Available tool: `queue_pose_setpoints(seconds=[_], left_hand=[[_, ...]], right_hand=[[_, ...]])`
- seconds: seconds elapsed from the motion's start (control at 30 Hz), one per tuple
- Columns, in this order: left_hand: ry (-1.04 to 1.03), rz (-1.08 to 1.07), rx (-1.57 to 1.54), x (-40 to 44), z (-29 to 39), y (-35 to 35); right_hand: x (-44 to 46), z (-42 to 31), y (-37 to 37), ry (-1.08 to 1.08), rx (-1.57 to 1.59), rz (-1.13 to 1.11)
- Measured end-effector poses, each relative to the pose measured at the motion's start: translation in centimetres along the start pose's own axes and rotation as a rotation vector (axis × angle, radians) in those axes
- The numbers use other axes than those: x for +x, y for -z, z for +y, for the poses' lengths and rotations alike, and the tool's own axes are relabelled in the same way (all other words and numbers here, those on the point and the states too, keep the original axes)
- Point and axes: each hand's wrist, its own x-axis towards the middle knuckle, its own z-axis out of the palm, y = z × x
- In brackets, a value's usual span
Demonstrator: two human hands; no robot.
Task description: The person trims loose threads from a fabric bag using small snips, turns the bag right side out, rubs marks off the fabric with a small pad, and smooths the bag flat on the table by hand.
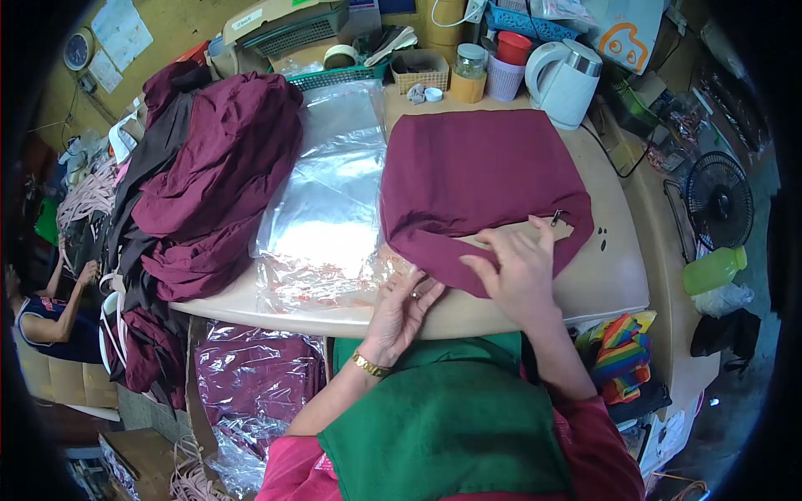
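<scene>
A maroon fabric piece with a zip pull (pixel 489 171), folded roughly square, lies on the padded table before me. Its near side is gathered into a band around a gap through which a beige surface shows. My right hand (pixel 520 271) is over this near band, fingers spread and bent, thumb close to the cloth. My left hand (pixel 404 311) is at the cloth's lower left edge, palm turned up, fingers loosely curled and apart. Whether its fingertips touch the cloth I cannot tell. A gold watch (pixel 370 364) is on the left wrist. Clear plastic bags (pixel 322 192) lie left of the cloth.
Heaped maroon cloth (pixel 221 167) covers the table's left part. Along the back stand a white kettle (pixel 564 79), a jar (pixel 469 73) and baskets (pixel 420 71). Packed maroon pieces (pixel 259 371) fill a box below. A fan (pixel 718 200) is at right; another person (pixel 58 321) is at far left.
</scene>
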Motion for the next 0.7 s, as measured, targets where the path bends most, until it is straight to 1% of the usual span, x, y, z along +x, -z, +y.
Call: queue_pose_setpoints(seconds=[0.03, 0.07, 0.1, 0.17, 0.2, 0.23, 0.27, 0.3, 0.37, 0.43, 0.47, 0.5, 0.53, 0.57, 0.6, 0.63, 0.67, 0.7], left_hand=[[-0.053, -0.021, 0.052, 0.5, -0.3, 0.6], [-0.109, -0.045, 0.104, 0.9, -0.5, 0.9], [-0.113, -0.048, 0.104, 1.0, -0.3, 0.7], [-0.011, -0.036, 0.015, 1.1, 0.5, 0.2], [-0.016, -0.038, 0.016, 1.1, 0.7, -0.2], [0.000, 0.006, 0.048, 1.1, 0.8, -0.6], [0.020, 0.051, 0.079, 1.0, 0.9, -0.7], [0.021, 0.052, 0.077, 1.1, 0.7, -0.3], [-0.068, -0.058, 0.035, 1.4, 0.1, 1.2], [-0.062, -0.070, 0.041, -0.3, 0.8, -0.3], [-0.060, -0.079, 0.048, -1.0, 1.2, -0.7], [-0.062, -0.082, 0.044, -1.7, 2.1, 0.3], [0.133, -0.295, 0.371, -2.7, 4.0, 1.9], [0.331, -0.505, 0.701, -3.5, 6.1, 3.3], [0.411, -0.450, 0.905, -4.5, 8.5, 2.9], [0.490, -0.392, 1.112, -5.6, 11.1, 2.2], [0.312, -0.209, 1.199, -6.0, 13.1, 2.5], [0.129, -0.026, 1.269, -6.1, 14.6, 2.8]], right_hand=[[0.2, -0.8, -0.5, 0.000, 0.000, -0.003], [0.6, -1.5, -0.9, 0.016, -0.078, -0.054], [1.0, -1.8, -1.2, 0.032, -0.157, -0.101], [1.5, -1.8, -1.7, 0.062, -0.159, -0.130], [1.7, -1.8, -1.8, 0.032, -0.080, -0.165], [1.9, -1.7, -1.9, 0.001, -0.002, -0.201], [2.0, -1.5, -2.2, 0.004, -0.002, -0.201], [2.0, -1.2, -2.4, 0.020, -0.009, -0.196], [1.9, -0.7, -2.1, 0.034, -0.020, -0.192], [2.2, -0.5, -0.7, -0.082, 0.057, -0.222], [1.8, -0.5, 0.4, -0.081, 0.055, -0.223], [1.1, -0.7, 2.0, -0.077, 0.322, -0.368], [0.9, -0.6, 3.7, -0.068, 0.589, -0.514], [1.2, -0.4, 6.2, -0.077, 0.601, -0.631], [1.3, 0.4, 8.2, -0.090, 0.610, -0.741], [1.0, 2.5, 8.7, -0.131, 0.556, -0.549], [1.0, 4.7, 8.9, -0.172, 0.499, -0.359], [1.6, 6.5, 9.1, -0.614, 0.723, -0.245]])
